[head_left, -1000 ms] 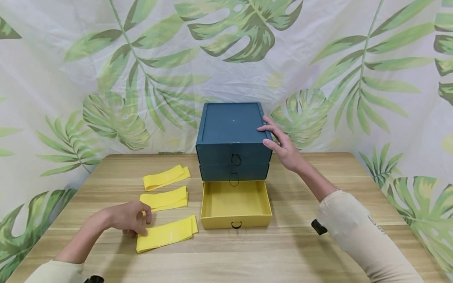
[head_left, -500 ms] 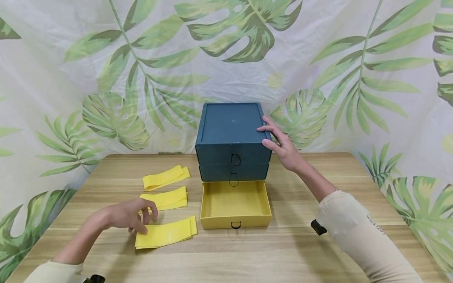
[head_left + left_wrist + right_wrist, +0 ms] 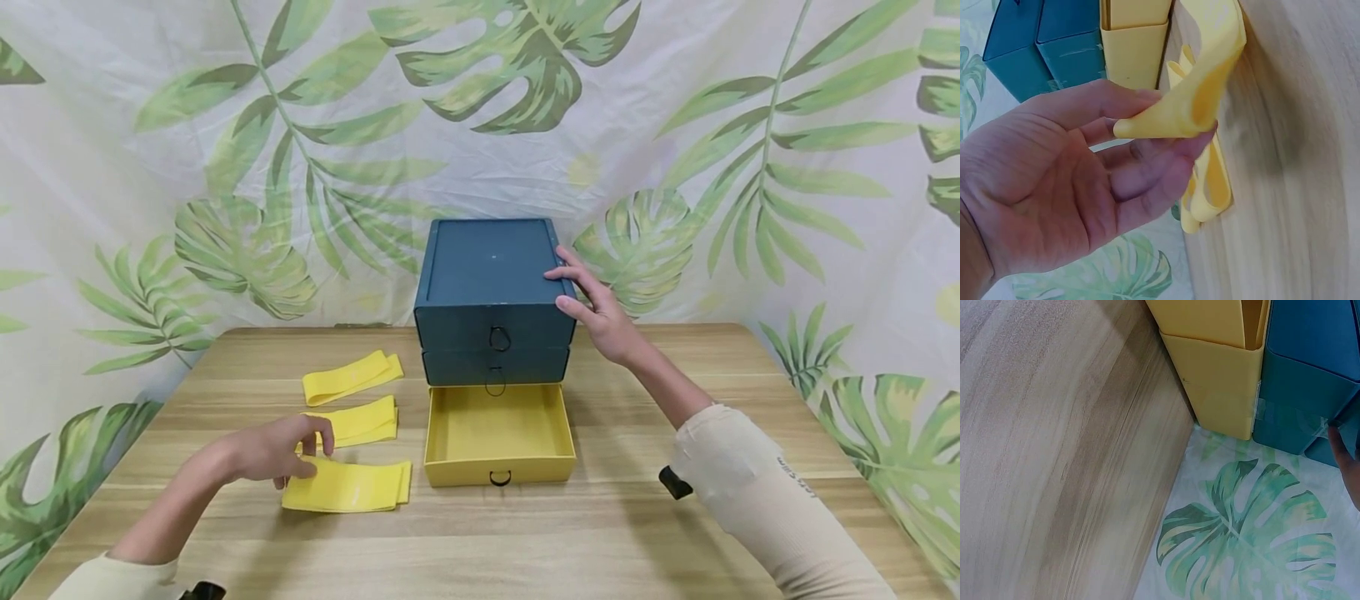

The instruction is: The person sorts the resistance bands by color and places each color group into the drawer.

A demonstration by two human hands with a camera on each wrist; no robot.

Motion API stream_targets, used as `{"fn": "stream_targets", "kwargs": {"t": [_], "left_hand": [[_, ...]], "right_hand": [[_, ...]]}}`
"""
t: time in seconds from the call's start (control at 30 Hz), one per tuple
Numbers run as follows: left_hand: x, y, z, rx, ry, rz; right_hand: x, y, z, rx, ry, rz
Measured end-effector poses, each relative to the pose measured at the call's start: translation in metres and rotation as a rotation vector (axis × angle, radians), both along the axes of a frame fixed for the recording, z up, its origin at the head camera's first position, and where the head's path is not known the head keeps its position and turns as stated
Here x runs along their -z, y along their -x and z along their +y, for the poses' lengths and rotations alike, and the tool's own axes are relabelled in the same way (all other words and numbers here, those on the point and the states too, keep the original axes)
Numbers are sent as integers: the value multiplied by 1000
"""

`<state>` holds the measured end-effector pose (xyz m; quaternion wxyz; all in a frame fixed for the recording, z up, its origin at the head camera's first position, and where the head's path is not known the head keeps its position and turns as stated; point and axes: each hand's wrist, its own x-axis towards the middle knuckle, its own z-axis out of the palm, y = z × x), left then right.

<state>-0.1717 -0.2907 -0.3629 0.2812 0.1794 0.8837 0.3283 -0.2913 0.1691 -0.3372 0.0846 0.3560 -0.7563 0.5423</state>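
My left hand (image 3: 270,450) pinches one end of the nearest yellow resistance band (image 3: 352,489), a flat folded loop. In the left wrist view the thumb and fingers grip the band (image 3: 1219,47), which bends upward off the wood. Just beyond lie a second yellow band (image 3: 363,421), partly behind the fingers, and a third yellow band (image 3: 352,377). My right hand (image 3: 606,321) rests with spread fingers on the right top edge of the blue drawer box (image 3: 487,262). Only a fingertip (image 3: 1342,450) of it shows in the right wrist view.
Beneath two shut blue drawers, a yellow drawer (image 3: 480,473) is pulled out, with nothing in it. Black ring pulls hang on the drawer fronts. The wooden table (image 3: 465,550) reaches back to a leaf-patterned cloth (image 3: 495,179).
The left hand has lifted the nearest band slightly, and the band has shifted a little to the left and away from me. The right hand stays put on the box.
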Motion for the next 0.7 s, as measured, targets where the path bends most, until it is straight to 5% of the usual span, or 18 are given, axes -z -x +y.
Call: {"fn": "stream_targets", "kwargs": {"t": [0.3, 0.7], "left_hand": [[-9, 6, 15, -63, -93, 350], [-44, 0, 35, -95, -313, 156]], "right_hand": [[2, 1, 0, -8, 5, 0], [2, 2, 0, -4, 4, 8]]}}
